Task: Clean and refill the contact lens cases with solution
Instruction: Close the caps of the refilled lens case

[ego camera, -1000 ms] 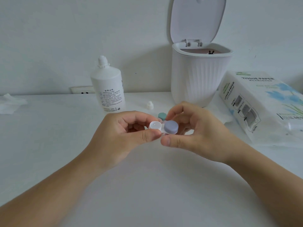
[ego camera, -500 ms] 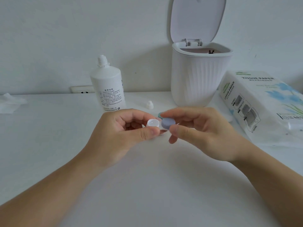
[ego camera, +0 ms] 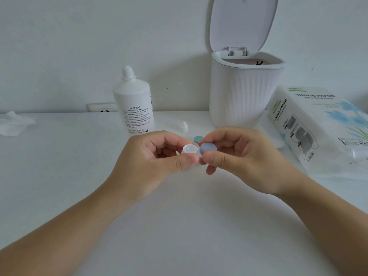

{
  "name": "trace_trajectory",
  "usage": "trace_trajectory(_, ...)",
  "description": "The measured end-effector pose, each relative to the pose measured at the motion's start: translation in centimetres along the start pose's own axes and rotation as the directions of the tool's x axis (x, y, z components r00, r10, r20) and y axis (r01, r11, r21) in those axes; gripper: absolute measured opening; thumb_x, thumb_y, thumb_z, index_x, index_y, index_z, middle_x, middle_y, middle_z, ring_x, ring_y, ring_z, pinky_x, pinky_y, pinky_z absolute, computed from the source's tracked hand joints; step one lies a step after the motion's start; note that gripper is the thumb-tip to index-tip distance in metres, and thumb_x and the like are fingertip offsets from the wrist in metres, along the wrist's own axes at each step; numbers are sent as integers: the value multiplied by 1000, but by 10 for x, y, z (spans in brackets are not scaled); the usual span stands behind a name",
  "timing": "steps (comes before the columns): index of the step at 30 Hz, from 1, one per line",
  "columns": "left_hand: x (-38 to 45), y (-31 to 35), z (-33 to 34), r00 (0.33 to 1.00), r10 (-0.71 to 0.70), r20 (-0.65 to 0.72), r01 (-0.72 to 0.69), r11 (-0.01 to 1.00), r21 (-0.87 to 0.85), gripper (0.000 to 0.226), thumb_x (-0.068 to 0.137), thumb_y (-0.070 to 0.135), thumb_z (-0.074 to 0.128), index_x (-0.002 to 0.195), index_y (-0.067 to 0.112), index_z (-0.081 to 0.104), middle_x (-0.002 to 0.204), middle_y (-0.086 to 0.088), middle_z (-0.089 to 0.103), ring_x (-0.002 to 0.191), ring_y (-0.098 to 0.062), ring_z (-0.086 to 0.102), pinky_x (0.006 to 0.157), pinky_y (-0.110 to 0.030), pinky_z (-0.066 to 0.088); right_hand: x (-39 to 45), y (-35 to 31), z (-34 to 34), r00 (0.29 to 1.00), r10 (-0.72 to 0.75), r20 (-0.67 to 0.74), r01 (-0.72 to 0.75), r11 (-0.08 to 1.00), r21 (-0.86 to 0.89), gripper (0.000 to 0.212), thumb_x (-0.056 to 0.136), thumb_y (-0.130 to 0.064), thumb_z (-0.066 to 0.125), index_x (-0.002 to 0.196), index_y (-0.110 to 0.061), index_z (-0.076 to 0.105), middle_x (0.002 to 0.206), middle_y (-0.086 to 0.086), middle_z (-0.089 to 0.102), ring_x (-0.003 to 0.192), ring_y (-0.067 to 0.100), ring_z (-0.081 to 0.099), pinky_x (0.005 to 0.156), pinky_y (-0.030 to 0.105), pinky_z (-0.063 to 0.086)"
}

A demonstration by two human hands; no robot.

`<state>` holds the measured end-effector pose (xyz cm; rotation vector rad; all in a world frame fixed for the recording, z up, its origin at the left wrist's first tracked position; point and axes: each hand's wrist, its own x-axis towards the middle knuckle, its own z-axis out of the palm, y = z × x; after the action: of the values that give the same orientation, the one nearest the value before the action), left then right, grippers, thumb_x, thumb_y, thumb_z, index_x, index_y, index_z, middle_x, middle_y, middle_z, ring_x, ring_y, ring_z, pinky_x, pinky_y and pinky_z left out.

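My left grip (ego camera: 151,162) pinching the clear lens case (ego camera: 190,150) above the worktop (ego camera: 179,226), my right grip (ego camera: 239,156) closed on its purple cap (ego camera: 208,147), solution bottle (ego camera: 134,108) standing behind my left grip, green cap (ego camera: 197,139) just behind both

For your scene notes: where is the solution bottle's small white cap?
In the head view, the cap stands on the table, just right of the solution bottle, behind the hands.
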<state>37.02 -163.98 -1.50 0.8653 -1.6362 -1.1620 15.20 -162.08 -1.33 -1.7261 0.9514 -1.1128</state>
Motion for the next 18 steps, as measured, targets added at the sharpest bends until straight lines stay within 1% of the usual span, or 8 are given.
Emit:
trace_trajectory(3, 0, 0, 1, 1000, 6, -11, -6, 1000, -19, 25, 64, 38, 86, 83, 24, 79, 87, -15, 77, 91, -54, 64, 87, -65, 54, 0, 2, -4, 1000, 25, -8, -25, 1000, 1, 22, 86, -27, 76, 104, -14, 73, 96, 5, 78, 75, 23, 75, 77, 34, 61)
trace_trajectory(5, 0, 0, 1, 1000, 11, -19, -11, 1000, -25, 25, 63, 37, 87, 83, 24, 79, 88, -18, 76, 90, -57, 64, 85, -70, 51, -1, 3, -6, 999, 32, -15, -32, 999, 1, 27, 85, -27, 75, 109, -15, 73, 100, 6, 78, 78, 24, 76, 81, 37, 62)
trace_trajectory(8, 0, -1, 1, 1000, 9, -29, -10, 1000, -25, 26, 62, 37, 87, 82, 23, 79, 87, -19, 76, 90, -56, 65, 84, -70, 52, 0, 4, -4, 1000, 3, -23, -3, 1000, -24, 20, 87, -27, 75, 106, -19, 75, 98, 4, 79, 79, 22, 76, 80, 32, 61)
trace_trajectory(10, 0, -2, 2, 999, 8, -33, -10, 999, -45, 25, 61, 35, 87, 80, 22, 78, 87, -18, 76, 90, -54, 67, 85, -69, 53, 0, 4, -2, 999, -15, -36, 13, 999, -46, 20, 85, -30, 72, 104, -23, 75, 96, 2, 79, 81, 22, 76, 83, 34, 61)
trace_trajectory(13, -2, -4, 2, 999, 27, -24, -28, 999, -42, 24, 60, 34, 86, 80, 23, 78, 87, -8, 79, 89, -51, 69, 84, -65, 54, 0, 5, -1, 998, -37, -41, 34, 996, -80, 19, 86, -29, 72, 103, -22, 75, 92, 1, 79, 83, 20, 76, 84, 35, 61)
trace_trajectory(16, -1, -3, 2, 999, 50, -16, -50, 999, 6, 23, 61, 39, 85, 81, 28, 79, 85, -6, 78, 88, -49, 68, 83, -66, 54, 0, 5, -3, 998, -57, -41, 52, 993, -106, 18, 85, -30, 76, 101, -22, 76, 91, -2, 79, 83, 18, 76, 81, 29, 60)
trace_trajectory(17, -1, -2, 1, 998, 56, -10, -56, 998, 40, 24, 62, 41, 85, 82, 30, 79, 84, -7, 77, 86, -48, 68, 82, -65, 55, 0, 4, -4, 997, -57, -45, 52, 993, -107, 19, 84, -31, 79, 100, -22, 77, 91, -3, 79, 83, 17, 76, 81, 27, 60)
trace_trajectory(18, 0, -2, -1, 998, 65, 0, -65, 994, 87, 24, 63, 44, 84, 84, 33, 79, 83, -5, 76, 83, -43, 68, 81, -59, 57, 1, 3, -5, 997, -60, -50, 54, 992, -111, 20, 82, -33, 81, 100, -24, 77, 92, -4, 80, 84, 16, 76, 80, 25, 59)
